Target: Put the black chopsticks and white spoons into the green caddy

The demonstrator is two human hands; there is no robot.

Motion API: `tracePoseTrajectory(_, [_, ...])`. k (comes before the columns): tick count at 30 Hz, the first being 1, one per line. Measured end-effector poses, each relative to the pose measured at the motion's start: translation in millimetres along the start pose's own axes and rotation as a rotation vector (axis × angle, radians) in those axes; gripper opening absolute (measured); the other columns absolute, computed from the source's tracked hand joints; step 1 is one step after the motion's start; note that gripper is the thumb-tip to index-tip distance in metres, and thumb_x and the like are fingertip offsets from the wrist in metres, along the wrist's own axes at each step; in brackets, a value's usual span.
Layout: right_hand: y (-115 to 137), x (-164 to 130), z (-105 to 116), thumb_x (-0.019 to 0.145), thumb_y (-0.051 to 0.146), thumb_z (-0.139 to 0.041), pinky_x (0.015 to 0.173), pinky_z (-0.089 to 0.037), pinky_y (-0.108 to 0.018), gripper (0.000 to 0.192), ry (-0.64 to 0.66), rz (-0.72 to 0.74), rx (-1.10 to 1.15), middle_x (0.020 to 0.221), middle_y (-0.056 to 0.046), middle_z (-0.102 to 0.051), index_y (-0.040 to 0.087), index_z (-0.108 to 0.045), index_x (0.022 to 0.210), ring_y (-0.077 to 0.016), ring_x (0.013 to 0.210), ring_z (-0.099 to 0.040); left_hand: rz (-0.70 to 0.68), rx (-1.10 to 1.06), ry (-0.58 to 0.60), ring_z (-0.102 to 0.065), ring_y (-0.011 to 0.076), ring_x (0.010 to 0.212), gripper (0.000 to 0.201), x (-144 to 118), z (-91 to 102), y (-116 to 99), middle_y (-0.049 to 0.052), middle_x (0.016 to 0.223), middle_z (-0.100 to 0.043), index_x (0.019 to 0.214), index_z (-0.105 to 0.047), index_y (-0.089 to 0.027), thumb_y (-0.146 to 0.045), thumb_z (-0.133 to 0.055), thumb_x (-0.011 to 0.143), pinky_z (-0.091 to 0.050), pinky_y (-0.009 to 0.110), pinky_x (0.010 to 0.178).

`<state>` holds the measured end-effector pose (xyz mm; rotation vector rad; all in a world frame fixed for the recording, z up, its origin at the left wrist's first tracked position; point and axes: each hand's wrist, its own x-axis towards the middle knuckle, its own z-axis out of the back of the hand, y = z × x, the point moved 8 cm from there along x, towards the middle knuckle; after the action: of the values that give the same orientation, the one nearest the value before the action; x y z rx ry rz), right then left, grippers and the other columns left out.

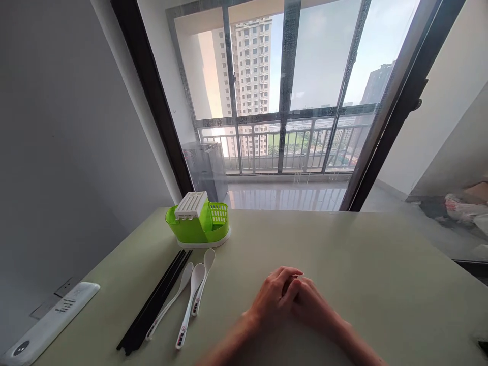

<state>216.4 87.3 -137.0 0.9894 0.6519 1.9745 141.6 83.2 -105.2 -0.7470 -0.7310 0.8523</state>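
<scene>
My left hand [271, 294] and my right hand [308, 300] are clasped together just above or on the table, fingers curled over each other. No object shows in either one. To their left lie three white spoons, the nearest-to-front one [189, 305] between a right one [205, 279] and a left one [173, 300], all with dark markings on the handle ends. Beside them is a bundle of black chopsticks [152, 305]. Behind these stands a green cutlery holder [190, 231] with a white slotted top piece [191, 205] and a white base.
The pale green table [343, 254] reaches to a glass door or window at the back. A long white power strip or similar device [61, 317] lies along the left edge by the grey wall [76, 152]. A small dark item [483, 345] is at the right edge.
</scene>
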Motion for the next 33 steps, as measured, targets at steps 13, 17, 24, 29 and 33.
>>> tracePoseTrajectory(13, [-1.3, 3.4, -2.8, 0.08, 0.013, -0.053, 0.062, -0.046, -0.023, 0.02, 0.117, -0.095, -0.004, 0.075, -0.003, -0.076, 0.02, -0.069, 0.071, -0.0158, 0.067, -0.067, 0.075, -0.108, -0.012, -0.067, 0.0217, 0.103, 0.04, 3.3, 2.2, 7.9, 0.008, 0.111, -0.073, 0.116, -0.069, -0.021, -0.047, -0.044, 0.1, -0.05, 0.032, 0.093])
tracePoseTrajectory(17, [-0.7, 4.0, -3.5, 0.082, 0.016, -0.052, 0.062, -0.046, -0.024, 0.021, 0.129, -0.092, -0.01, 0.073, -0.003, -0.075, 0.021, -0.068, 0.071, -0.0159, 0.065, -0.065, 0.083, -0.107, -0.005, -0.066, 0.0224, 0.104, 0.04, 4.3, 2.2, 10.0, 0.008, 0.112, -0.073, 0.113, -0.069, -0.021, -0.048, -0.043, 0.1, -0.05, 0.034, 0.095])
tracePoseTrajectory(24, [-4.6, 3.3, -4.5, 0.081, 0.013, -0.05, 0.061, -0.044, -0.023, 0.02, 0.124, -0.104, -0.017, 0.073, -0.002, -0.074, 0.02, -0.067, 0.071, -0.0144, 0.065, -0.063, 0.086, -0.108, -0.007, -0.066, 0.0217, 0.105, 0.038, 4.6, 2.5, 10.0, 0.008, 0.114, -0.072, 0.114, -0.069, -0.022, -0.045, -0.043, 0.1, -0.05, 0.033, 0.096])
tracePoseTrajectory(29, [-3.6, 3.6, -3.5, 0.08, 0.013, -0.051, 0.061, -0.042, -0.023, 0.021, 0.12, -0.095, -0.029, 0.072, -0.001, -0.073, 0.019, -0.067, 0.068, -0.0141, 0.064, -0.063, 0.09, -0.112, -0.011, -0.066, 0.0211, 0.106, 0.037, 4.0, 2.9, 9.5, 0.008, 0.115, -0.072, 0.114, -0.068, -0.022, -0.044, -0.043, 0.1, -0.049, 0.033, 0.097])
tracePoseTrajectory(33, [-3.4, 3.7, -3.3, 0.08, 0.013, -0.05, 0.061, -0.041, -0.023, 0.021, 0.114, -0.088, -0.026, 0.07, -0.001, -0.072, 0.019, -0.067, 0.068, -0.0138, 0.063, -0.062, 0.09, -0.107, -0.011, -0.066, 0.0213, 0.105, 0.037, 4.0, 2.5, 9.2, 0.008, 0.114, -0.073, 0.113, -0.069, -0.022, -0.044, -0.043, 0.1, -0.05, 0.032, 0.096])
